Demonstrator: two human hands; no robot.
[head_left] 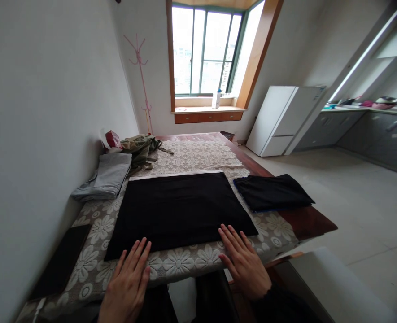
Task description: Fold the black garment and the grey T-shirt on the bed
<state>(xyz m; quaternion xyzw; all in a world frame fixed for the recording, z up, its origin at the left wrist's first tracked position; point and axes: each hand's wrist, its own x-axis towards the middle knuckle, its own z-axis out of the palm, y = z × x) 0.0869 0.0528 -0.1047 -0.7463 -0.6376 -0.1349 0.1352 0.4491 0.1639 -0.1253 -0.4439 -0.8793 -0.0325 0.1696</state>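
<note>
A black folded cloth (181,208) lies flat on the table, with a thin white strip showing along its far edge. My left hand (129,278) rests palm down at its near left edge, fingers stretched out. At the near right edge, my right hand (243,260) also lies flat, its fingertips on the black fabric and its thumb out to the side. Neither hand grips anything. To the right of the cloth is a second dark folded piece of fabric (274,192) with a blue edge.
A floral lace tablecloth (198,154) covers the wooden table (314,224). Grey folded clothes (112,172), a green backpack (139,148) and a black flat object (62,260) lie along the left wall. A pale chair or stool (333,278) stands at the lower right.
</note>
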